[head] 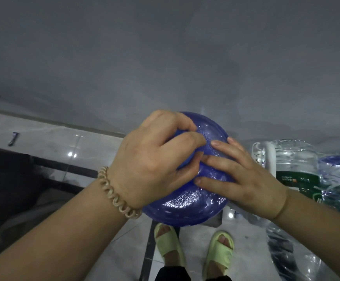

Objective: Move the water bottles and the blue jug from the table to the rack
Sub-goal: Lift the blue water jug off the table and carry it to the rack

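Observation:
The blue jug (187, 203) fills the middle of the head view, seen from above, with its domed top wet and glossy. My left hand (155, 157) is clenched around the jug's neck or handle at the top. My right hand (244, 177) lies flat on the jug's right shoulder, fingers spread and pointing left, touching my left fingers. Clear water bottles (295, 159) with green labels stand close on the right, one with a white handle (270, 157). The jug's base is hidden beneath it.
Grey wall ahead. Glossy tiled floor (59, 138) with a dark strip runs left. A small dark object (13, 138) lies on the floor far left. My feet in pale green slippers (169, 244) stand just below the jug. More clear plastic bottles (299, 256) are at lower right.

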